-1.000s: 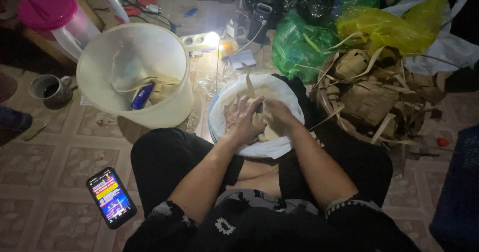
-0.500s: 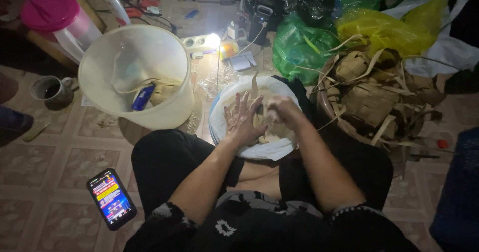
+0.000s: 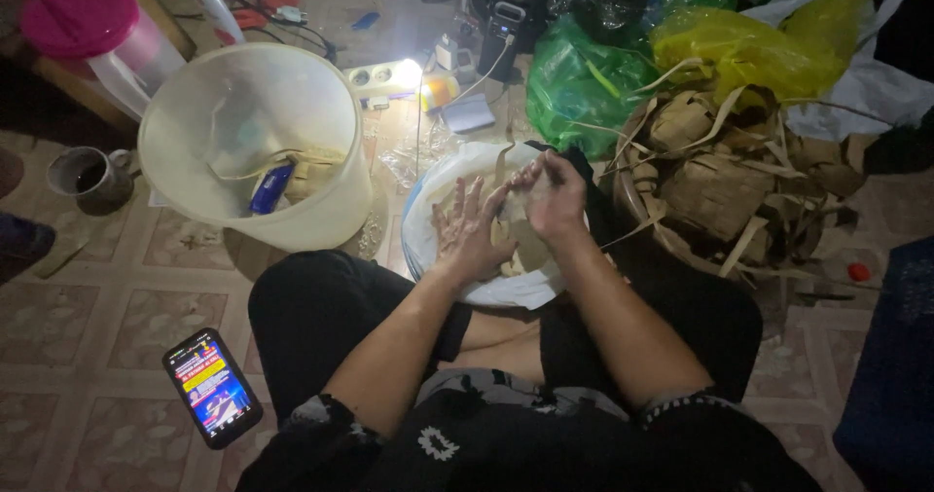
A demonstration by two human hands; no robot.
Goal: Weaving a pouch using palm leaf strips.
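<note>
Head view: left hand [image 3: 465, 231] flat, fingers spread, pressing pale leaf strips [image 3: 513, 244] in white basin [image 3: 428, 221] on lap; right hand [image 3: 550, 195] loosely curled around a strip; grip unclear.

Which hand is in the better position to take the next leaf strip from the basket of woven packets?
Probably the right hand. It is raised over the white bowl on the side nearest the basket, whose loose strips reach toward it. The left hand lies spread in the bowl, farther from the basket.
</note>
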